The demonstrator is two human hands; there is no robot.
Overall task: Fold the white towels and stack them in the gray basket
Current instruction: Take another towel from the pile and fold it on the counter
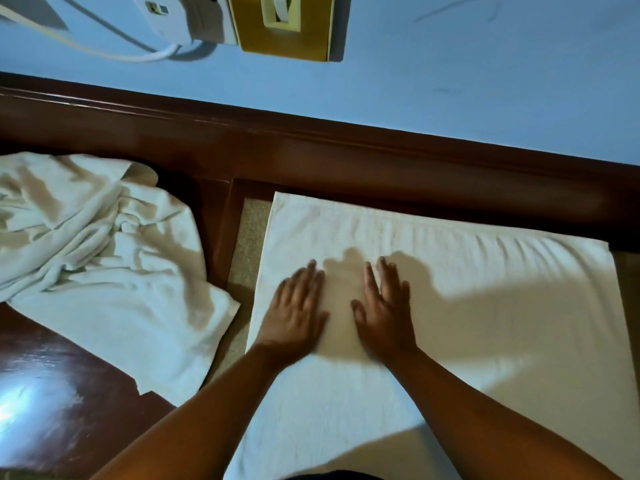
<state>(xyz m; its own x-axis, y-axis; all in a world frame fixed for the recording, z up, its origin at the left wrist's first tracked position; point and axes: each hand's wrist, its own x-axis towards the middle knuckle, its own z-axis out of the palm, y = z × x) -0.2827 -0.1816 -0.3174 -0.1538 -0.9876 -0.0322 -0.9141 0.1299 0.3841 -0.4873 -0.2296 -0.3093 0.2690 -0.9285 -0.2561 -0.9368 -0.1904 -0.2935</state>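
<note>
Surface: dark polished wood [69, 410] is running along a blue wall [485, 81], with a beige inset panel [247, 244] showing beside the towel's left edge.
Flat towel: a white towel [485, 323] is lying spread and smooth over the inset, its far edge lying close to the wooden ledge under the wall.
Left hand: the left hand [294, 313] is pressing palm-down on the flat towel's left part.
Left fingers: the fingers [308, 275] are lying straight and close together, pointing toward the wall, gripping nothing.
Right hand: the right hand [384, 313] is pressing palm-down just beside the left, a strip of towel showing between them.
Right fingers: its fingers [388, 275] are lying straight and slightly apart, the thumb angling toward the left hand.
Arms: both bare forearms are reaching in from the bottom edge, converging toward the hands.
Crumpled towel: a second white towel [104, 254] is lying bunched on the wood to the left, one corner nearing the flat towel.
Wall fittings: a white device [180, 19] with a cord [156, 55] and a gold-coloured box [287, 29] are hanging at the top.
</note>
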